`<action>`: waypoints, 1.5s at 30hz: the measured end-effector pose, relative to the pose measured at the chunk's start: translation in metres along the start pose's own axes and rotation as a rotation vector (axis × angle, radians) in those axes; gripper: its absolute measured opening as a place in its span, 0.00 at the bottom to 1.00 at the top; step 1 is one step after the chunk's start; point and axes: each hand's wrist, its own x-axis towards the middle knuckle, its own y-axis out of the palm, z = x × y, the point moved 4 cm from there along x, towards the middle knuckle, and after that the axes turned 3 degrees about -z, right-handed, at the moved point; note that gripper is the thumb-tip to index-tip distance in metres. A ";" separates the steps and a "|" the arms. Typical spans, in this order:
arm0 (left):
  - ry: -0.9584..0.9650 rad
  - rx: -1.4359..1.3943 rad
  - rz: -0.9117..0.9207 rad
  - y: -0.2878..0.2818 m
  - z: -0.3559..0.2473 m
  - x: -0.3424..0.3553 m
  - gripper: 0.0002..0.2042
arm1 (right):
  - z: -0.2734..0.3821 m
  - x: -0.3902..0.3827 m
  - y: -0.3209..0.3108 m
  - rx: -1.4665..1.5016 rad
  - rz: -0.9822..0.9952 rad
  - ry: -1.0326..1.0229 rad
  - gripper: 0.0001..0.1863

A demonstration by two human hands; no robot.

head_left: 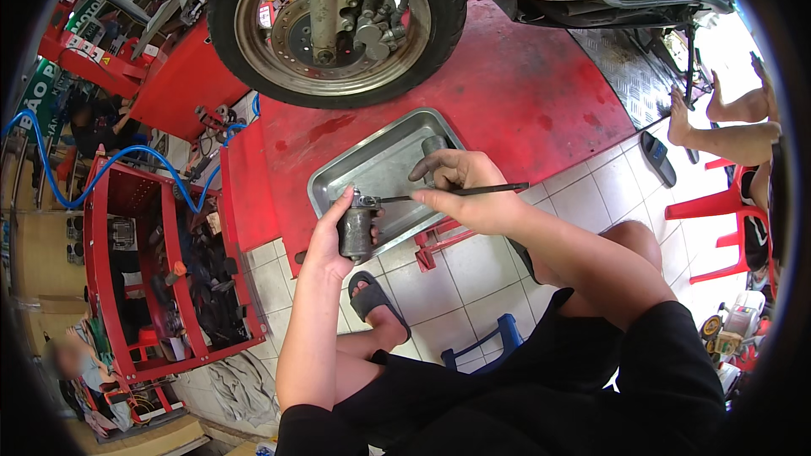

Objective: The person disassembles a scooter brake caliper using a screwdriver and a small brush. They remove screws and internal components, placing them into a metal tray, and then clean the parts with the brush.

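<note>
My left hand (325,241) is closed around a dark grey cylindrical motor (356,235), held upright with its bare-metal end on top. Between the fingers of my right hand (473,190) lies a slim dark rod-like tool (498,189); its exact kind is unclear. The tool's thin end points left and reaches the top of the motor, though contact is hard to tell. Both hands are above the near side of a shallow metal tray (325,176). A grey metal cylinder (433,145) stands inside the tray, just behind my right fingers, which partly cover it.
The tray rests on a red lift platform (524,93), under a motorbike's front wheel (338,89). A red shelf cart (182,287) with a blue air hose (127,152) stands left. By my legs is a blue stool (498,336). Red chairs (718,211) and a person's bare legs (731,122) are right.
</note>
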 end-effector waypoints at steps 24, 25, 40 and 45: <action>0.006 0.010 -0.020 -0.011 0.002 -0.006 0.20 | -0.018 -0.003 0.023 0.115 0.095 -0.017 0.10; 0.018 0.013 -0.021 -0.013 0.002 -0.007 0.20 | -0.017 -0.003 0.025 0.043 0.090 -0.009 0.11; 0.449 0.685 -0.344 -0.045 -0.021 -0.025 0.22 | 0.001 0.012 0.036 -0.173 -0.005 -0.188 0.12; 0.524 1.254 -0.503 -0.029 -0.026 -0.040 0.24 | 0.006 0.013 0.039 -0.227 -0.038 -0.264 0.12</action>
